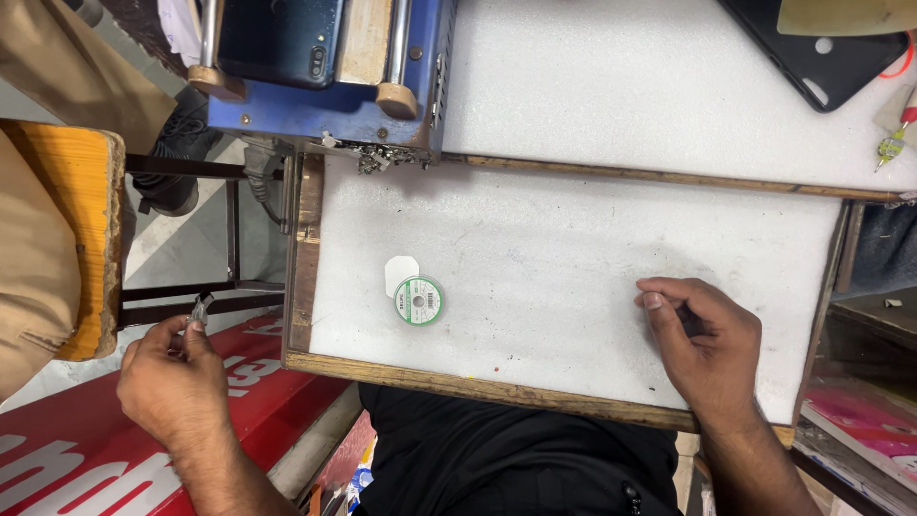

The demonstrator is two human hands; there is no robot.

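Left hand: my left hand (172,382) hung off the counter's (573,239) left edge, over a red sign (86,449); its grip was closed on a small metal part (202,310), pinched between thumb and fingertips.
Metal part: grey and shiny, sticking up just above the fingers; too small for me to tell its exact kind.
How it handled: I judged it light, stiff and smooth, so likely to slip; a pinch low on its body, as I had it, seemed the safest hold.
Right hand: my right hand (702,339) rested on the white pad at the counter's right side, fingers curled loosely inward; I could not tell whether it held anything.
Spool: a small green-rimmed spool (418,300) lay flat near the pad's left middle, touching a white tag (399,272) and well apart from both hands.
Spool handling: I judged it light and rigid, easiest taken by the rim.
Elsewhere: a blue machine (325,105) stood at the far left, a dark phone case (821,53) at the far right, and a wooden stool (76,229) beside the counter.
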